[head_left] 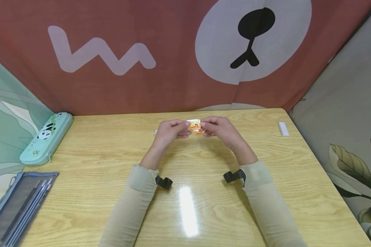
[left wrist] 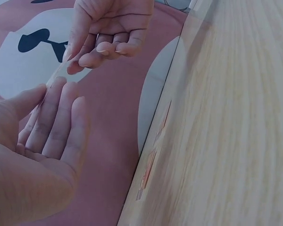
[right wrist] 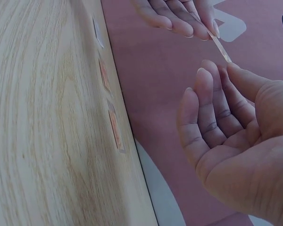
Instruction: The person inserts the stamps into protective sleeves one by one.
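Observation:
Both hands hold a small flat rectangular piece with orange and yellow print (head_left: 194, 124) above the far part of the table. The left hand (head_left: 172, 131) pinches its left end between thumb and fingers, and the right hand (head_left: 220, 129) pinches its right end. Edge-on, the printed piece (right wrist: 220, 47) appears as a thin strip in the right wrist view. Below the hands, several similar flat pieces lie along the table's far edge, among them an orange piece (right wrist: 114, 125) and a whitish piece (right wrist: 98, 32). In the head view the hands mostly cover these.
A light-green panda pencil case (head_left: 47, 139) lies at the table's left edge, with a mesh zip pouch of pens (head_left: 24, 206) nearer. A small white block (head_left: 283, 129) sits at the far right. Behind the wooden table (head_left: 105, 192) hangs a reddish printed cloth (head_left: 173, 89).

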Tool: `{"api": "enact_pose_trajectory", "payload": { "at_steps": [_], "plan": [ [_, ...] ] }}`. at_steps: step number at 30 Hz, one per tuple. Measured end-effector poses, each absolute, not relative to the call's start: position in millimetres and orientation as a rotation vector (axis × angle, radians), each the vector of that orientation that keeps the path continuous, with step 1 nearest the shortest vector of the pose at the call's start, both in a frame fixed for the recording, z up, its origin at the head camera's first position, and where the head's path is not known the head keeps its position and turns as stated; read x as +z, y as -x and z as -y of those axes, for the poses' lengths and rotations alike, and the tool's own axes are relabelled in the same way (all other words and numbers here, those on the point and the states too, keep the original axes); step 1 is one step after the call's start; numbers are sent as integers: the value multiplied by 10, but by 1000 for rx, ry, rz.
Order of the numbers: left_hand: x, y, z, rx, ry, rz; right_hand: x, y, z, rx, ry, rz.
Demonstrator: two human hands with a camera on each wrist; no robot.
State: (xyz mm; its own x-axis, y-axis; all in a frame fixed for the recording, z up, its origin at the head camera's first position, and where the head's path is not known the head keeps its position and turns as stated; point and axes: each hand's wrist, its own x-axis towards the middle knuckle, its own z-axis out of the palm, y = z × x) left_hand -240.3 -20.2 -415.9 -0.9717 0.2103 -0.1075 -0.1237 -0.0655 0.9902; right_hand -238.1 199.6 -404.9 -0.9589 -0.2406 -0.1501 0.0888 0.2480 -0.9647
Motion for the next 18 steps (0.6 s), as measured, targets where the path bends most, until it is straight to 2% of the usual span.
{"api": "enact_pose_trajectory", "payload": {
  "at_steps": [18],
  "plan": [
    [-4136,2378,189,2119,-105,-1972,-4033,2365,-1980,-1795,152,-2207]
  ]
}}
